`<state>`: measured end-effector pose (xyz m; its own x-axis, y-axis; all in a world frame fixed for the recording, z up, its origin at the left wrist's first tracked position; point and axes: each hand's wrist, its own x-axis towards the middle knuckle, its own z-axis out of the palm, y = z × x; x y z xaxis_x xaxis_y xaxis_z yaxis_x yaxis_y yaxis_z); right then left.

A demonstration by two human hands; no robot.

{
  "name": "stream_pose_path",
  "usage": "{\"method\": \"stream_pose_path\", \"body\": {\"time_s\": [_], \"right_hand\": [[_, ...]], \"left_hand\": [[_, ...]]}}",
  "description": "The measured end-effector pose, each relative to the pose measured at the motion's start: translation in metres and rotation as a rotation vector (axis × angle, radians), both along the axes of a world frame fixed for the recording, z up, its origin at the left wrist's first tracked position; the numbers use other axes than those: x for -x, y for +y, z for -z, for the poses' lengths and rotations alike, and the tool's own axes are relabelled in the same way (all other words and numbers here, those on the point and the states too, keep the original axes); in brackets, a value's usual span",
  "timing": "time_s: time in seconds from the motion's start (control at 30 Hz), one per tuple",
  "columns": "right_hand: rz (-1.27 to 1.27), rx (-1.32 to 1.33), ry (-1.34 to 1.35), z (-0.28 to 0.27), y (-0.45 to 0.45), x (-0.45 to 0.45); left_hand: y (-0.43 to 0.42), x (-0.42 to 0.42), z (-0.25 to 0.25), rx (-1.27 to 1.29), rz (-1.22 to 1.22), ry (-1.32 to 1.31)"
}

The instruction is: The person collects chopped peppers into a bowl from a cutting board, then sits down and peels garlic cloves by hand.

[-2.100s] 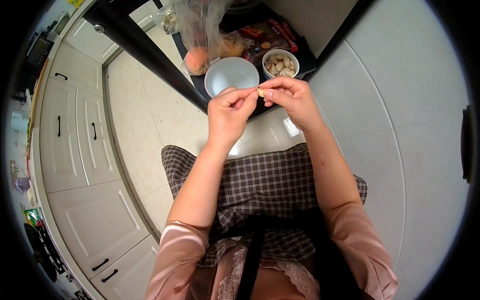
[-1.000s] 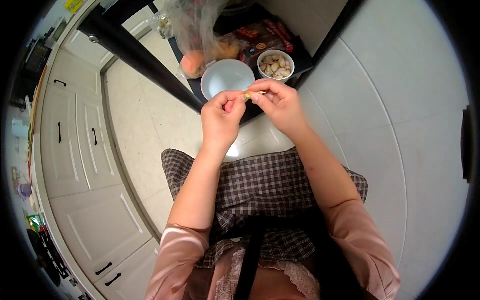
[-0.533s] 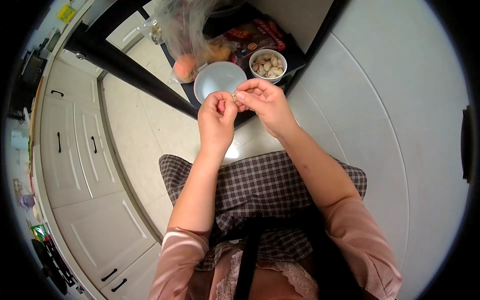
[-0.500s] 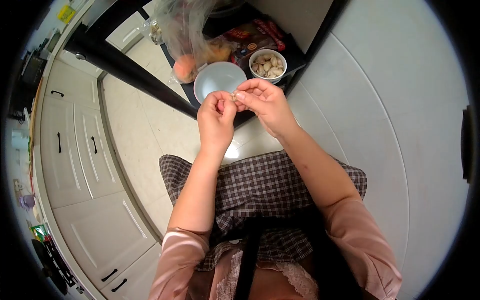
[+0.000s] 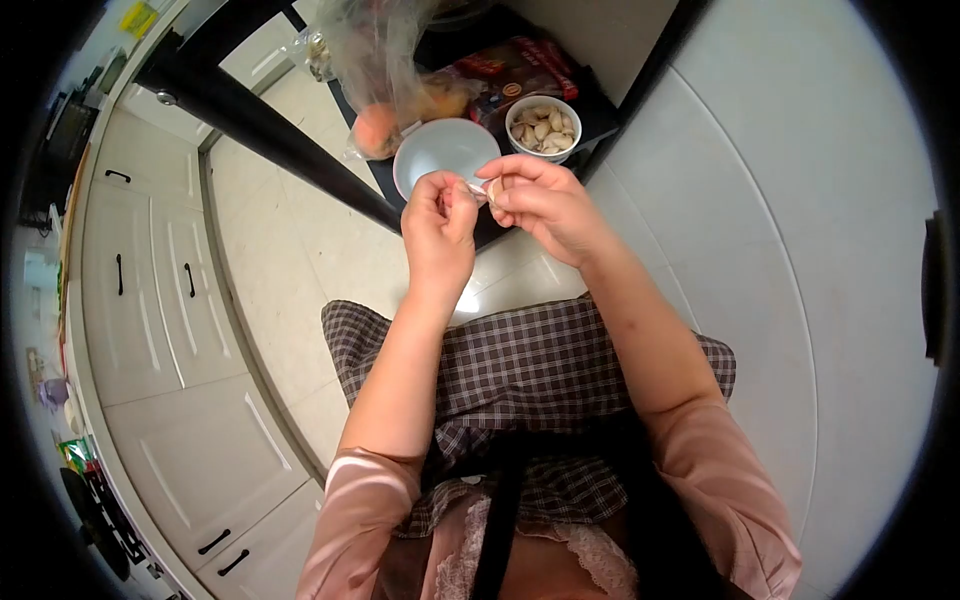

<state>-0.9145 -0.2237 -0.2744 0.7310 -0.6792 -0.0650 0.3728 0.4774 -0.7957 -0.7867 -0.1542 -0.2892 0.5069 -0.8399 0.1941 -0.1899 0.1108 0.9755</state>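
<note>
At the black shelf's (image 5: 597, 122) near edge, beside the blue-white bowl (image 5: 445, 150), our right hand (image 5: 494, 180) pinches a garlic clove (image 5: 496, 190) and our left hand (image 5: 462, 188) a pale bit (image 5: 477, 189), perhaps skin. We find the dark packet's (image 5: 510, 72) lettering too small to read. Tiled floor (image 5: 265, 225) stretches between shelf and white cabinets (image 5: 200, 470).

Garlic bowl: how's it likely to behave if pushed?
The bowl looks rigid, with a smooth round rim, so it probably won't flex. The cloves lie loose and piled, so they'd likely shift under a jolt and could spill if it tilts.
</note>
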Motion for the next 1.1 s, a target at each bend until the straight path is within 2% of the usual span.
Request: {"method": "stream_pose_path", "body": {"time_s": [0.1,0.17,0.23,0.3,0.37,0.4,0.47,0.57,0.63,0.67,0.73,0.77,0.87,1.0,1.07,1.1], "right_hand": [[-0.032,0.056,0.052,-0.003,-0.004,0.007],[-0.050,0.085,0.077,-0.007,-0.006,0.011],[-0.078,0.217,0.213,-0.010,-0.005,0.013],[-0.077,0.196,0.216,-0.006,-0.006,0.013],[-0.075,0.175,0.220,-0.002,-0.009,0.013],[-0.061,0.194,0.240,0.001,-0.011,0.013],[-0.048,0.213,0.260,0.005,-0.013,0.014],[0.015,0.300,0.322,0.008,-0.012,0.012],[0.163,0.202,0.222,0.007,-0.010,0.007],[0.163,0.202,0.223,0.005,-0.009,0.007],[0.143,0.017,0.167,-0.001,-0.008,0.007],[0.142,0.018,0.167,-0.001,-0.008,0.007],[0.109,0.042,0.210,0.002,-0.008,0.008],[0.103,0.049,0.158,0.005,-0.008,0.007],[0.110,0.046,0.147,0.006,-0.008,0.007],[0.120,0.050,0.147,0.006,-0.008,0.006]], "left_hand": [[0.001,0.001,-0.001,0.042,0.043,0.029],[-0.002,-0.001,0.005,0.135,-0.022,-0.067],[-0.003,-0.008,0.005,0.150,-0.031,-0.062],[-0.003,-0.009,0.000,0.165,-0.038,-0.057],[0.001,-0.006,-0.008,0.017,0.143,0.410],[0.002,-0.004,-0.013,0.017,0.142,0.411],[0.003,-0.001,-0.020,0.110,0.243,0.689],[0.003,-0.001,-0.019,0.076,0.206,0.772],[0.001,-0.002,-0.017,0.019,0.222,0.802],[0.001,-0.003,-0.015,-0.037,0.236,0.831],[0.002,-0.009,-0.005,-0.076,0.299,0.891],[0.002,-0.010,-0.007,-0.116,0.364,0.951],[0.002,0.001,-0.013,-0.153,0.313,1.040],[0.003,-0.004,-0.006,-0.158,0.345,1.040],[0.002,-0.009,-0.002,-0.118,0.431,1.304],[0.002,-0.009,-0.004,-0.117,0.430,1.305]]}}
